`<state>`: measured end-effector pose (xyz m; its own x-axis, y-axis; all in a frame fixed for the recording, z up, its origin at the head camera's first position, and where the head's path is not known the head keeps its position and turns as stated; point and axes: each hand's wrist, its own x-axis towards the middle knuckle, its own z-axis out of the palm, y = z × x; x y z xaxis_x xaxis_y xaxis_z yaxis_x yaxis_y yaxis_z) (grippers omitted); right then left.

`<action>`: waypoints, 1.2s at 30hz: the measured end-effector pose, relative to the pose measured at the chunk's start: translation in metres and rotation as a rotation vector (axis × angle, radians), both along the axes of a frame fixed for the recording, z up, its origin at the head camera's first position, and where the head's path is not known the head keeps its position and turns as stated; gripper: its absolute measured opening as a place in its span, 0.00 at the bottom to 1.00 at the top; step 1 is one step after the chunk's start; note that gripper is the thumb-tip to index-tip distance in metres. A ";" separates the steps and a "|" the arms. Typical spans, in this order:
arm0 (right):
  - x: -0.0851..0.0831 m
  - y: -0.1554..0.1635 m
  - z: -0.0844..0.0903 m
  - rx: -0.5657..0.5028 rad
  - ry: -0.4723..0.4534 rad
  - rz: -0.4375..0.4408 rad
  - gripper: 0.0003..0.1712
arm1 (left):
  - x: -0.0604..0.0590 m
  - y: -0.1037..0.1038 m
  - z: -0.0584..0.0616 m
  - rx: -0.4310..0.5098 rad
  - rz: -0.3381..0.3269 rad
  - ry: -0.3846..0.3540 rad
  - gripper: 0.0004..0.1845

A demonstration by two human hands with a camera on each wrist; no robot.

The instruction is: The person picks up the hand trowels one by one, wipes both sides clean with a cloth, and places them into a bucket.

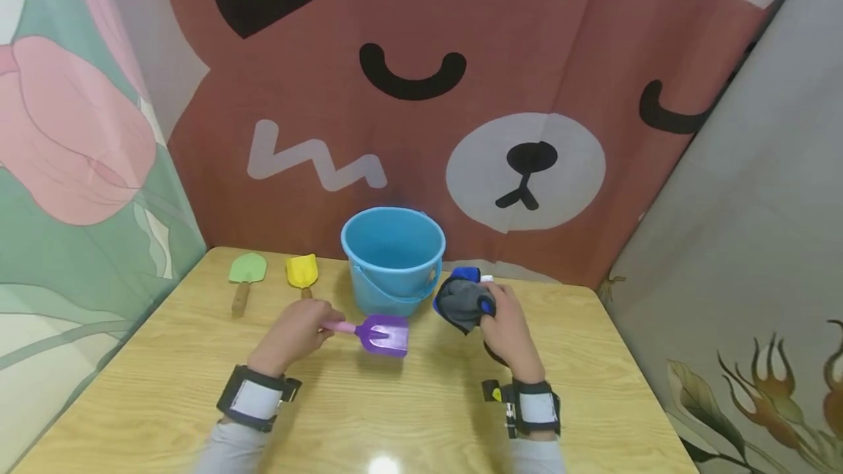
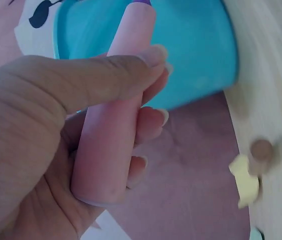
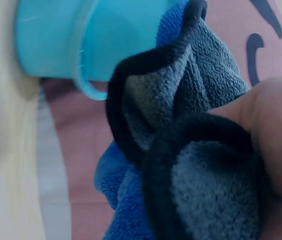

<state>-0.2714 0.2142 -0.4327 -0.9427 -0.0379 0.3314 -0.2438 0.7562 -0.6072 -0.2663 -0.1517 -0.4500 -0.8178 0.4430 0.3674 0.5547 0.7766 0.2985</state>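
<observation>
Risk on the left side came from how the left hand (image 1: 294,333) held the purple shovel (image 1: 384,334): its grip was curled round only the end of the pink handle (image 2: 115,107), thumb pressed across it, while the blade hung just above the worktop (image 1: 165,393) at about 6 o'clock of the blue bucket (image 1: 393,258). With the weight far from the fingers, I judged the blade could turn or dip, and it could knock the bucket wall, which was very near.

The right hand (image 1: 507,324) pinched a bunched grey and blue cloth (image 1: 462,301) with black edge, at about 3 o'clock of the bucket, close to its hanging handle loop (image 3: 88,82). A loose fold could catch this loop and pull the light bucket over, in my judgement. From the wrist view I could see only the thumb on the cloth; the other fingers were hidden.

At 9 o'clock of the bucket, a yellow shovel (image 1: 301,272) and a green shovel (image 1: 246,276) lay on the worktop, apart from both hands. The bucket itself stood between the two hands, so it was the main obstacle for both.
</observation>
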 end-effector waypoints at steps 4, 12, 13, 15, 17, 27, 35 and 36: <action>0.002 -0.003 0.007 -0.035 0.009 0.027 0.34 | -0.004 0.020 0.003 0.033 0.004 -0.035 0.09; 0.006 -0.010 0.016 -0.183 -0.007 0.076 0.34 | -0.007 0.046 0.007 0.107 0.033 -0.057 0.11; 0.006 -0.011 0.016 -0.193 -0.011 0.090 0.33 | -0.007 0.048 0.007 0.115 0.029 -0.051 0.11; 0.007 -0.015 0.016 -0.201 -0.017 0.124 0.32 | -0.007 0.050 0.007 0.133 0.021 -0.038 0.10; 0.007 -0.019 0.014 -0.184 -0.025 0.166 0.30 | -0.007 0.052 0.007 0.144 0.006 -0.023 0.08; 0.006 -0.049 0.001 0.032 -0.039 0.311 0.31 | -0.003 0.060 0.013 0.114 -0.063 -0.021 0.10; 0.006 -0.063 -0.008 0.133 -0.065 0.299 0.29 | -0.002 0.061 0.011 0.064 -0.046 0.006 0.11; 0.006 -0.064 -0.008 0.136 -0.072 0.301 0.29 | -0.002 0.061 0.011 0.060 -0.045 0.016 0.11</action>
